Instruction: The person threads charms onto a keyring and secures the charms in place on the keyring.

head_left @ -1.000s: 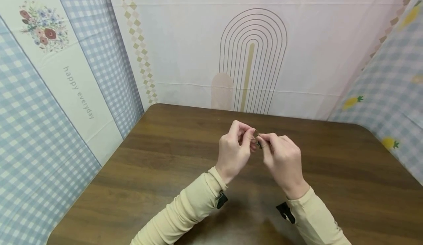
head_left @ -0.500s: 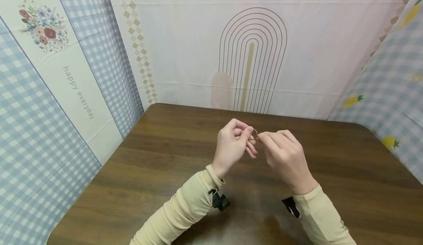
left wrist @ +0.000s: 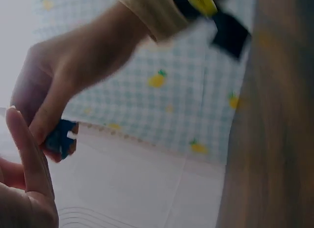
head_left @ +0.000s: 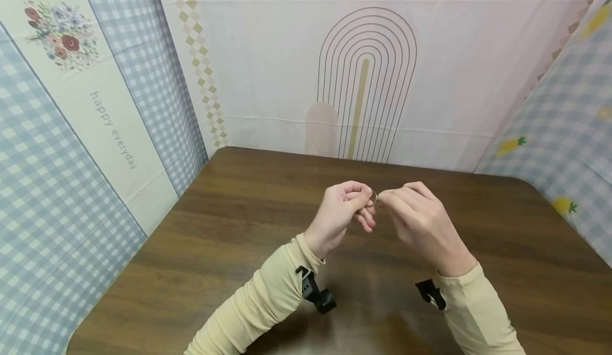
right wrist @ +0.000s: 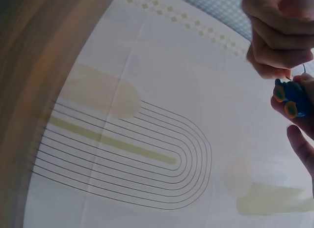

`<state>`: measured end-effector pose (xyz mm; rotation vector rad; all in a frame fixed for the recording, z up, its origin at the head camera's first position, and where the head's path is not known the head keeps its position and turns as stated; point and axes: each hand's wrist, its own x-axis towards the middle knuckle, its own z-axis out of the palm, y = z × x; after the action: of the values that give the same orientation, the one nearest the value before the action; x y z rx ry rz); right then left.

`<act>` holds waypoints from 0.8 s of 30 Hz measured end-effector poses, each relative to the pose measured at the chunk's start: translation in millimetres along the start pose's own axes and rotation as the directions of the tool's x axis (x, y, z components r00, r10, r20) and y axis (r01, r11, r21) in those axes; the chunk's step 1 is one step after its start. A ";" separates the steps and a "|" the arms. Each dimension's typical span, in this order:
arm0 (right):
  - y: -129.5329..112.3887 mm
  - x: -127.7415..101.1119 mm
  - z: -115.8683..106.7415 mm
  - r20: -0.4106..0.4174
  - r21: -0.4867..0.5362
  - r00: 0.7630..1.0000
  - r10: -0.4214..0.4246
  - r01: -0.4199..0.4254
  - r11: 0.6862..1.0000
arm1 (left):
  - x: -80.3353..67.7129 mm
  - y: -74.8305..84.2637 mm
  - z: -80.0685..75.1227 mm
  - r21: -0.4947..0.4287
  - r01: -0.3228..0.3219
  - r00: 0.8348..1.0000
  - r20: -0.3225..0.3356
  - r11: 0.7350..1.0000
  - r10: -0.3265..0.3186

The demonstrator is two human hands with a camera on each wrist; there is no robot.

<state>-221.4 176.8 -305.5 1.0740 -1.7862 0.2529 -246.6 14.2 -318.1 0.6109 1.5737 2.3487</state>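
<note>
The table [head_left: 239,227] is dark brown woodgrain. At 12 o'clock hangs a pale pink backdrop [head_left: 268,68] with a brown-lined arch; at 9, blue-white gingham [head_left: 43,195]; at 3, gingham with yellow pineapples [head_left: 569,132]. Both sleeves [head_left: 258,307] are cream. The small charm [right wrist: 292,98] is blue with orange.

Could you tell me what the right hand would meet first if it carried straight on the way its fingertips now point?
Probably the left hand: the right hand points leftward at it, the small metal ring between their fingertips. Depth unclear.
</note>
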 end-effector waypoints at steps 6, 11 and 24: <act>3.4 -1.5 -1.6 -0.031 0.081 0.998 0.055 -0.052 0.995 | -1.8 0.1 -1.1 0.084 0.050 0.989 0.137 0.995 -0.061; 4.4 -0.5 -5.8 -0.044 0.101 0.996 0.077 -0.072 0.992 | -2.5 2.7 -1.7 0.259 -0.046 0.988 0.151 0.965 0.006; 6.4 -2.3 -8.0 0.000 0.126 0.991 0.133 -0.132 0.983 | -2.6 3.0 -3.6 0.217 0.029 0.985 0.159 0.976 -0.064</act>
<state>-220.9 186.6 -301.7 1.0412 -1.8565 0.4558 -246.0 9.0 -317.0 0.7841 1.7563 2.0511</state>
